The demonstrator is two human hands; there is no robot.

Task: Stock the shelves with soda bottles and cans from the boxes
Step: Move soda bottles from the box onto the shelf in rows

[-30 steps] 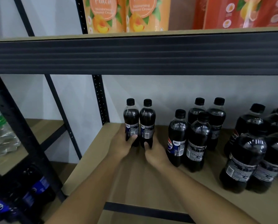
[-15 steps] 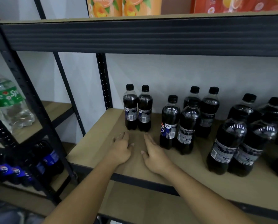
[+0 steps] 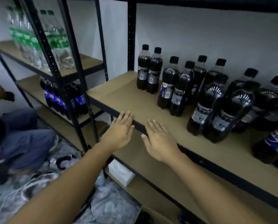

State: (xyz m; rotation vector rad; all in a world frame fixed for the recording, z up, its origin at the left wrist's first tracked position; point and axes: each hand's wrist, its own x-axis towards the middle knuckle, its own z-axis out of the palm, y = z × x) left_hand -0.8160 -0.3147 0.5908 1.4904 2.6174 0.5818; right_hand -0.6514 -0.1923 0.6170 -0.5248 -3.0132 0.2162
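- Left hand (image 3: pixel 119 135) and right hand (image 3: pixel 159 143), fingers straight and holding nothing, sit at the shelf (image 3: pixel 123 96) front edge.
- Soda bottles (image 3: pixel 175 84) stand toward the back and right, with bare board between them and the hands.

**Cola bottles upright on the tan shelf**

At the back left of the shelf (image 3: pixel 119 96), two small dark cola bottles (image 3: pixel 148 71) stand upright and touching, black caps on. Just to their right stands a cluster of like bottles (image 3: pixel 168 84), with larger dark bottles (image 3: pixel 206 107) crowded nearer the front edge. In the neighbouring rack, clear green-labelled bottles (image 3: pixel 59 44) stand above blue-labelled cola bottles (image 3: pixel 57 99).
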